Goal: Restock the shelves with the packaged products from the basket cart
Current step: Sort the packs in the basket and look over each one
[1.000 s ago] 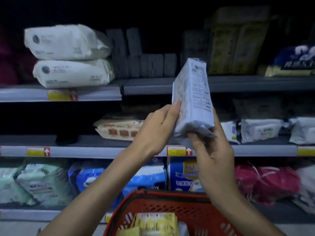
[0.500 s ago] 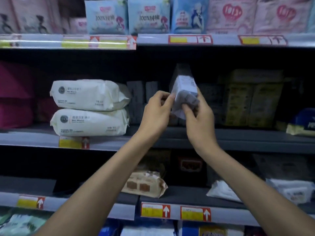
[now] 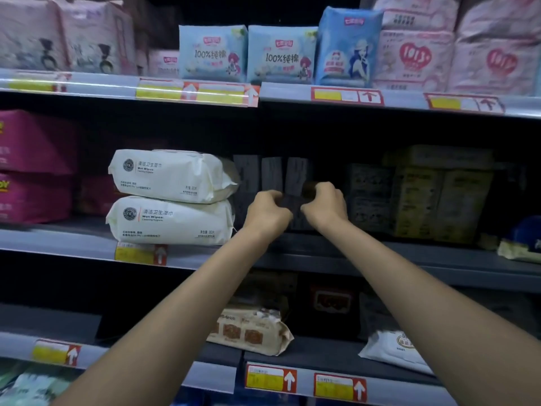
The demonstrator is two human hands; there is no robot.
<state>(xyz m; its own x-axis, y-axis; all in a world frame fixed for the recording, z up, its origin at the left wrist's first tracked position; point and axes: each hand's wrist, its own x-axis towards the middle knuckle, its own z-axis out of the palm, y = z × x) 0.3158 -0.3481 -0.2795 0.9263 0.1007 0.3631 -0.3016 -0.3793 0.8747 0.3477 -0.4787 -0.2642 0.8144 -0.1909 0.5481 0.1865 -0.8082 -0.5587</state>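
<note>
Gripped dark pack [image 3: 293, 199] with curled left hand [image 3: 268, 213] and right hand [image 3: 325, 207], on middle shelf [image 3: 380, 256] beside wet-wipe stack [image 3: 172, 197]

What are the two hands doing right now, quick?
Left hand: closed, gripping the dark pack on the middle shelf.
Right hand: closed, gripping the same pack.

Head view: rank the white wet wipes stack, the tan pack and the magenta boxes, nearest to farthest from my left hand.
1. White wet wipes stack, beside the left hand.
2. Tan pack, shelf below.
3. Magenta boxes, far left.
</note>
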